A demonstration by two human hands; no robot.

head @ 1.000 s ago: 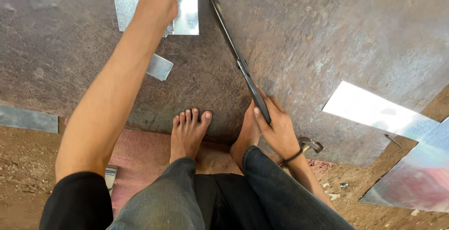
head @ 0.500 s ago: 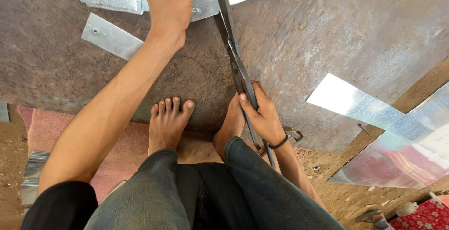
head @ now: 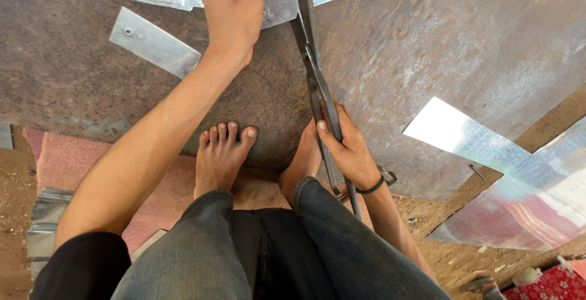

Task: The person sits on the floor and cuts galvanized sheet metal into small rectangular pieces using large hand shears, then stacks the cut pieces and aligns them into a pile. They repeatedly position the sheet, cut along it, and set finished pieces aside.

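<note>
My left hand [head: 234,8] presses down on a shiny metal sheet [head: 278,1] at the top of the view, fingers spread over it. My right hand [head: 347,144] is closed around the upper handle of long dark metal shears [head: 314,74]. The shears' blades run up into the sheet's edge beside my left hand. Both bare feet rest at the edge of a large rusty brown plate [head: 439,43], the right foot under the shears' handles.
A narrow cut metal strip [head: 152,42] lies left of my forearm. More shiny sheet pieces [head: 464,135] lie at the right on the plate and the dirt. A pink mat [head: 67,159] and stacked strips [head: 46,217] sit at the left.
The view has shifted so the sheet and shears sit lower in the frame. My left hand has spread flatter on the sheet, and the shears' blades now reach into its edge.
</note>
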